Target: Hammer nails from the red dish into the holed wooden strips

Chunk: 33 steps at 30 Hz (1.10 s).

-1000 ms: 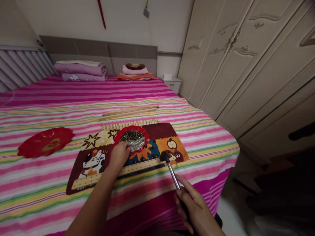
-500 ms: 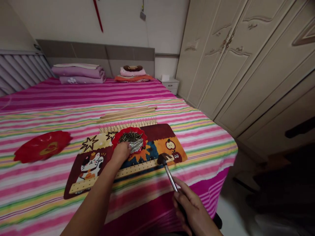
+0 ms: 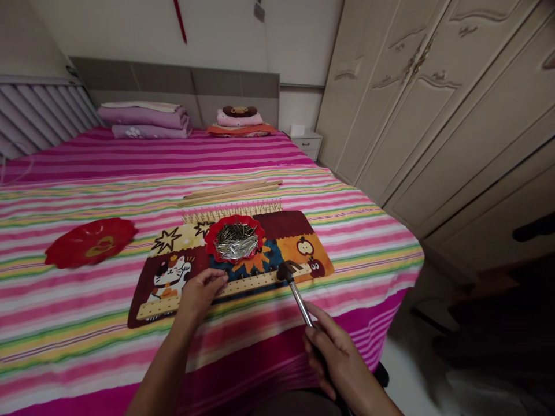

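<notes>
My right hand [image 3: 332, 349] is wrapped round the handle of a hammer [image 3: 300, 300], whose dark head rests on the right part of a drilled wooden strip [image 3: 251, 282]. Several nails stand upright in that strip, left of the hammer head. Over the strip's middle, my left hand [image 3: 203, 292] has thumb and forefinger pinched together at what looks like a nail, mostly hidden by the fingertips. Just beyond it, a red scalloped dish [image 3: 210, 245] holds a heap of loose nails [image 3: 236, 240]. Strip and dish lie on a patterned mat [image 3: 277, 216] with a cat and apples.
Behind the dish lies another wooden strip [image 3: 234, 212] bristling with nails. Plain wooden sticks [image 3: 234, 189] lie farther back. A red lid-like plate [image 3: 73, 245] sits to the left on the striped bed [image 3: 108, 306]. Folded bedding [image 3: 145, 119] is by the headboard; a wardrobe [image 3: 403, 104] stands right.
My left hand has come out of the nail dish toward me and is now over the drilled strip, fingers pinched. The hammer stays on the strip's right part. The view has shifted slightly.
</notes>
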### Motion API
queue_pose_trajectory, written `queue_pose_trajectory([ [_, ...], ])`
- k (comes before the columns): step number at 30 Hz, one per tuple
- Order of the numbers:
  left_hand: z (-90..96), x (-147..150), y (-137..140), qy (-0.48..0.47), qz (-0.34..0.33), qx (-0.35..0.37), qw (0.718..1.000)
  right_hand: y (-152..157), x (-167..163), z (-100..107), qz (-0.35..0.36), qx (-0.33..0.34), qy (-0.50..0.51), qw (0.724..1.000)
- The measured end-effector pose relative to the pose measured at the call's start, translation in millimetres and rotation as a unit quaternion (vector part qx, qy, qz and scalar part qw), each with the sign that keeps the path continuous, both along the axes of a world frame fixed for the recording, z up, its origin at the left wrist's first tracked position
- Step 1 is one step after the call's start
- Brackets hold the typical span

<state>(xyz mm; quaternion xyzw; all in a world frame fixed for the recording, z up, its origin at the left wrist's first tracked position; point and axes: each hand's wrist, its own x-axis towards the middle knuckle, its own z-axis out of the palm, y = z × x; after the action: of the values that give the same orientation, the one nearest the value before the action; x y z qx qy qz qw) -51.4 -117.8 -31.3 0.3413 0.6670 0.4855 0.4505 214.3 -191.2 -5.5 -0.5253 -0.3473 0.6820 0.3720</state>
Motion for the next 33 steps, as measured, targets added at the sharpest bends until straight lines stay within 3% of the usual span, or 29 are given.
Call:
queue_pose_trajectory([
  [9,-6.9,16.9,2.8,0.099,-0.018,0.000,0.995,-1.8,0.4,-2.0,0.025,0.006,0.004,1.000],
  [19,-22.6,15.6,3.9,0.136,-0.005,0.034,0.990,-3.1,-2.5,1.4,0.048,0.007,-0.012,0.999],
  [23,-23.5,15.8,3.1,0.200,-0.025,0.032,0.979,-3.8,-4.9,4.5,0.053,0.014,-0.026,0.998],
  [28,-17.4,21.1,-1.4,0.290,-0.052,0.045,0.955,-1.0,-16.9,12.6,0.091,0.027,-0.021,0.995],
  [33,-16.5,24.6,-5.3,0.308,-0.053,0.053,0.948,11.3,-42.0,25.5,0.110,0.026,-0.028,0.993],
])
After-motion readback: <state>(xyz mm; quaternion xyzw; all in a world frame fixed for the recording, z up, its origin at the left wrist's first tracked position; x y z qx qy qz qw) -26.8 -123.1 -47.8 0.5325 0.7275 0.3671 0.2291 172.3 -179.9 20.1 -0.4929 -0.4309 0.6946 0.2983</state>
